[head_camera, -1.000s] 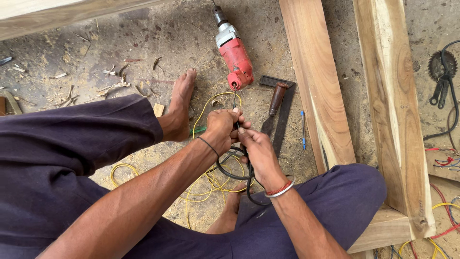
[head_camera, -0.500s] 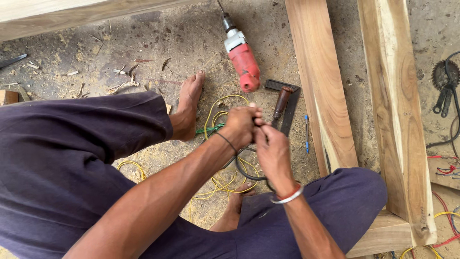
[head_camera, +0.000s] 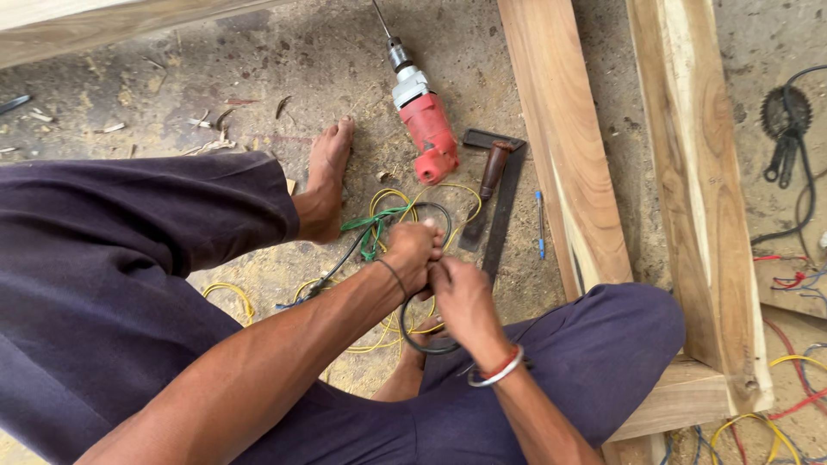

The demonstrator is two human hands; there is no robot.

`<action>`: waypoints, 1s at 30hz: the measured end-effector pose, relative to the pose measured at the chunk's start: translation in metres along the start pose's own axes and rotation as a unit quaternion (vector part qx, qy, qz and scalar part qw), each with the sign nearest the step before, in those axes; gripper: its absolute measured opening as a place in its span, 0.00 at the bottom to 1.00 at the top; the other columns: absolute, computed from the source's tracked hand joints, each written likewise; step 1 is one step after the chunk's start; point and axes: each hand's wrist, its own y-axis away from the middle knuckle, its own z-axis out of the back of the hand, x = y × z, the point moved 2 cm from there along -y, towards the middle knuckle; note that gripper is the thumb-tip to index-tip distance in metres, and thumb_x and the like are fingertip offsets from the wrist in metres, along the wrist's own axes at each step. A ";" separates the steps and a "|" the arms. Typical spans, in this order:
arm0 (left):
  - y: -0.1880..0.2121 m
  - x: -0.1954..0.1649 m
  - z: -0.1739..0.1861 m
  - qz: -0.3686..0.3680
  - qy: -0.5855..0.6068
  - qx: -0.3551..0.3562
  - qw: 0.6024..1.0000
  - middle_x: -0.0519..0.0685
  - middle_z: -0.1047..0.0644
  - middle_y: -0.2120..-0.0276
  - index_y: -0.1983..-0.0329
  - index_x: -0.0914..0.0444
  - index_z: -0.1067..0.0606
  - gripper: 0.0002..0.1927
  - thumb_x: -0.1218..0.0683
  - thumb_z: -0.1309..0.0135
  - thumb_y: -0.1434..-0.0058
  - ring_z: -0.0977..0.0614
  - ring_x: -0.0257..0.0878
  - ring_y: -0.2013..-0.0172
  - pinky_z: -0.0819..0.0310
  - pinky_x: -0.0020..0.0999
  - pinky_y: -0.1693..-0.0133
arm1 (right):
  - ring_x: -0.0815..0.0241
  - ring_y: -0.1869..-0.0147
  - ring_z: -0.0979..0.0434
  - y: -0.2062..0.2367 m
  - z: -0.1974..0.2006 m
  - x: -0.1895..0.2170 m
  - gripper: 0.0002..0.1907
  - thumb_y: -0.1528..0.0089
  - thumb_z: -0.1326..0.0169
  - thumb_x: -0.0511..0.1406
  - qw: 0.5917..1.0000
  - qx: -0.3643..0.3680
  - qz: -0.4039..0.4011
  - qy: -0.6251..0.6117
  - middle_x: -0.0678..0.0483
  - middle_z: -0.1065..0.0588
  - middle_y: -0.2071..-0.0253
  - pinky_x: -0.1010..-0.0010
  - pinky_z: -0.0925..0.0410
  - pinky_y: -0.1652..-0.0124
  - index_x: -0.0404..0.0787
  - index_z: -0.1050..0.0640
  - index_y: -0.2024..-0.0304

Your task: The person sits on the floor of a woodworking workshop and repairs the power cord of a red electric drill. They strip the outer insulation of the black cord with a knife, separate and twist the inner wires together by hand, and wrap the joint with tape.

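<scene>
two wooden beams [head_camera: 564, 146], a red drill [head_camera: 425, 129] on dusty concrete floor [head_camera: 258, 77]

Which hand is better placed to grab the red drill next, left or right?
Probably the right hand. Both hands grip the black cable, but the red drill lies ahead and slightly right of them, and the right arm comes in from that side. The left hand is a bit nearer, though its forearm crosses over.

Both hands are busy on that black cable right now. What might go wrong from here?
The black cable loops under the left hand and right hand among loose yellow wires, so it may snag or tangle. The bare foot rests near the red drill and its bit; a tug on the cable might drag the drill toward it.
</scene>
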 end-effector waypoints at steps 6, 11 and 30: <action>-0.012 0.008 0.020 0.049 0.101 0.008 0.994 0.45 0.33 0.82 0.73 0.63 0.31 0.15 0.51 0.58 0.33 0.39 0.34 0.86 0.50 0.30 0.84 | 0.43 0.71 0.20 0.003 -0.019 -0.010 0.14 0.32 0.52 0.36 0.995 -0.032 0.085 -0.032 0.38 0.24 0.74 0.56 0.31 0.67 0.30 0.22 0.64; -0.029 0.017 0.033 0.035 0.228 0.071 0.970 0.46 0.31 0.81 0.71 0.64 0.29 0.13 0.51 0.53 0.35 0.36 0.36 0.84 0.46 0.31 0.82 | 0.40 0.67 0.19 0.002 -0.024 -0.010 0.14 0.33 0.53 0.34 0.990 -0.049 0.129 0.026 0.37 0.24 0.74 0.53 0.30 0.66 0.29 0.22 0.67; -0.013 0.021 0.016 0.048 0.200 -0.028 0.978 0.45 0.37 0.82 0.72 0.66 0.32 0.12 0.58 0.60 0.32 0.44 0.33 0.85 0.45 0.32 0.81 | 0.33 0.64 0.22 -0.007 -0.022 -0.029 0.11 0.34 0.53 0.32 0.979 -0.028 0.175 0.102 0.31 0.25 0.70 0.48 0.30 0.65 0.28 0.22 0.59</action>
